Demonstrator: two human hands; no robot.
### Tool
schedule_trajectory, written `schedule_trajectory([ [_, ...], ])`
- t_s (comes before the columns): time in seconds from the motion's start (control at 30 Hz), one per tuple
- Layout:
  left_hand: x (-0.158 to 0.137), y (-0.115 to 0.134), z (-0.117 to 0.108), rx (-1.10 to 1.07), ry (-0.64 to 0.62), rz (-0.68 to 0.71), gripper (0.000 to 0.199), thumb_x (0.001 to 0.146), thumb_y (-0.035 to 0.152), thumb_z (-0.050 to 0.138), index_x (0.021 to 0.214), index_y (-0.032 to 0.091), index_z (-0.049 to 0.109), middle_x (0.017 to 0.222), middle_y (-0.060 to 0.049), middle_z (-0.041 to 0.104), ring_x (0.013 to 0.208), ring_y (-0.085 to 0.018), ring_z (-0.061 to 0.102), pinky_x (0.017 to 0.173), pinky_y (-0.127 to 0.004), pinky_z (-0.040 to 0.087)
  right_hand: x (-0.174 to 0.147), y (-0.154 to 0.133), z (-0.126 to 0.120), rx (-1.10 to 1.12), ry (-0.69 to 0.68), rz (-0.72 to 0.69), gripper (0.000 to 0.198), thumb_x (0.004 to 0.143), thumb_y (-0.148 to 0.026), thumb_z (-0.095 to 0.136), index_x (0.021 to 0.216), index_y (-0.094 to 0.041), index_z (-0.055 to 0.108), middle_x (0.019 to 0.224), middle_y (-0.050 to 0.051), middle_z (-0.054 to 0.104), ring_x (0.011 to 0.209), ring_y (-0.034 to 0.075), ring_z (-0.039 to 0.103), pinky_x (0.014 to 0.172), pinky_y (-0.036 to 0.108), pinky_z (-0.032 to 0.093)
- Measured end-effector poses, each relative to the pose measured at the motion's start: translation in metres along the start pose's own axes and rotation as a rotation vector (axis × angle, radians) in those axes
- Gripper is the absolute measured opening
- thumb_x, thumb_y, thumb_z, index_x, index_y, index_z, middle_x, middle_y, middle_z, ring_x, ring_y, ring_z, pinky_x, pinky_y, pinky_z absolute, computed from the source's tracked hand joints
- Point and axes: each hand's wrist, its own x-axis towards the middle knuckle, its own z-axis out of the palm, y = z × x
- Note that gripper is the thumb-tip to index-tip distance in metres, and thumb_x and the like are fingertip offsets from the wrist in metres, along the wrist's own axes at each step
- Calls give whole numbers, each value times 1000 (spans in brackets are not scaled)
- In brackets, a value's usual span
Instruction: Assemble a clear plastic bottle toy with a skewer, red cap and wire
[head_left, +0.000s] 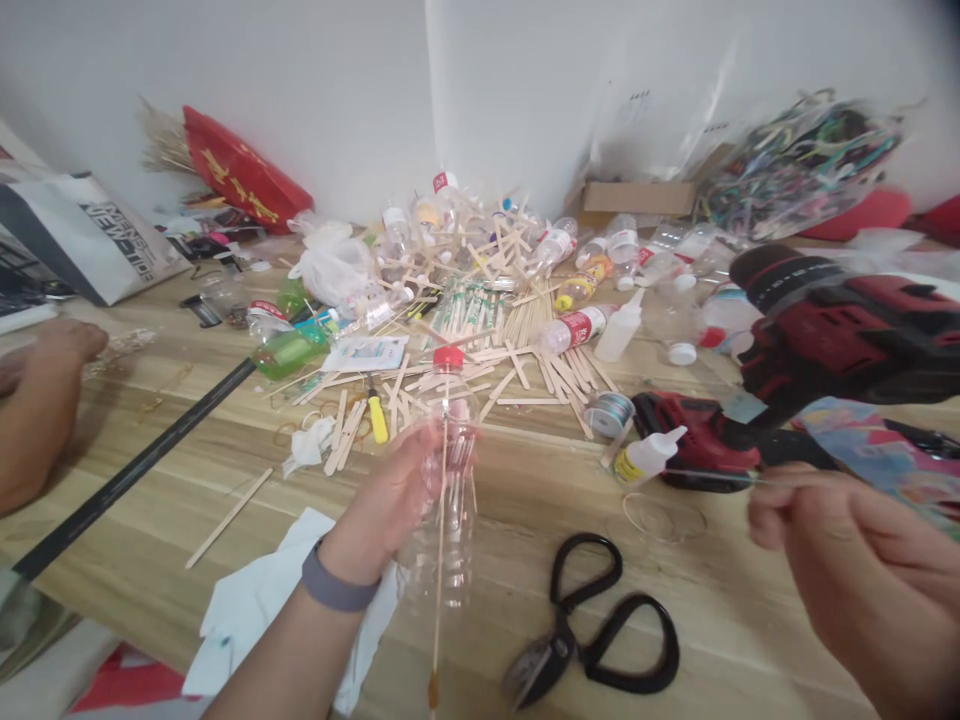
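My left hand is wrapped around a clear plastic bottle with a red cap, held upright over the table. A thin wooden stick runs lengthwise along the bottle and past its lower end. At the right, my right hand is pinched on a thin pale strand, which stretches left towards the bottle; whether it is thread or wire I cannot tell. Black-handled scissors lie on the table between my hands. White paper tissues lie under my left forearm.
A red and black power drill stands at the right beside a glue bottle and a wire spool. Craft sticks and plastic bottles pile up behind. Another person's hand and a black bar are at left.
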Motion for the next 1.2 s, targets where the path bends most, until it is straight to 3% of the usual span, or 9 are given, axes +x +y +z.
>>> schedule_trajectory([
  [0.1, -2, 0, 3, -8, -36, -45, 52, 57, 48, 87, 98, 19, 74, 88, -4, 75, 67, -14, 67, 67, -24, 54, -3, -12, 11, -52, -178, -142, 44, 89, -55, 54, 60, -23, 62, 64, 4, 61, 66, 17, 57, 65, 27, 45],
  [0.27, -1, -1, 2, -23, -57, -99, 54, 55, 49, 87, 98, 20, 74, 90, -4, 74, 65, -14, 67, 60, -24, 54, -10, -17, 27, -25, -380, -139, 45, 94, -49, 47, 62, -21, 61, 53, 2, 57, 54, 16, 57, 56, 26, 46],
  [0.43, -2, -3, -1, -13, -72, -106, 54, 58, 50, 85, 100, 19, 73, 92, -4, 74, 66, -15, 68, 61, -25, 53, -16, -13, 32, 6, -428, -69, 39, 94, -48, 47, 72, -20, 64, 53, -1, 55, 54, 15, 55, 57, 24, 47],
  [0.63, -4, -5, 0, -48, -149, -138, 49, 63, 53, 81, 95, 16, 72, 92, -8, 76, 67, -15, 68, 61, -23, 51, -22, -15, 46, -15, -533, 12, 47, 91, -57, 45, 64, -20, 56, 51, -1, 54, 47, 13, 51, 47, 22, 41],
  [0.83, -3, -4, -4, -247, -283, -128, 56, 69, 57, 73, 103, 12, 70, 93, -12, 76, 63, -15, 69, 58, -22, 53, -20, 2, 51, -155, -547, 148, 50, 90, -59, 41, 58, -22, 48, 46, -4, 44, 44, 12, 43, 45, 24, 36],
  [0.97, -5, -3, -3, -273, -293, -85, 57, 73, 59, 68, 105, 11, 69, 98, -14, 75, 66, -17, 69, 57, -23, 53, -18, 10, 49, -240, -552, 135, 50, 90, -58, 39, 56, -22, 43, 47, -4, 41, 44, 12, 41, 45, 24, 33],
  [1.07, -6, -4, -2, -282, -314, -77, 58, 66, 59, 73, 104, 15, 69, 104, -12, 74, 63, -15, 67, 51, -22, 50, -19, 11, 50, -292, -585, 115, 50, 90, -57, 39, 54, -23, 41, 48, -3, 42, 45, 13, 41, 44, 24, 33],
  [1.2, -6, -7, 0, -295, -293, -92, 61, 59, 57, 79, 102, 15, 69, 79, -7, 72, 60, -14, 64, 53, -21, 48, -22, 10, 54, -371, -614, 71, 48, 92, -52, 38, 55, -22, 44, 46, -2, 47, 44, 14, 47, 43, 24, 36],
])
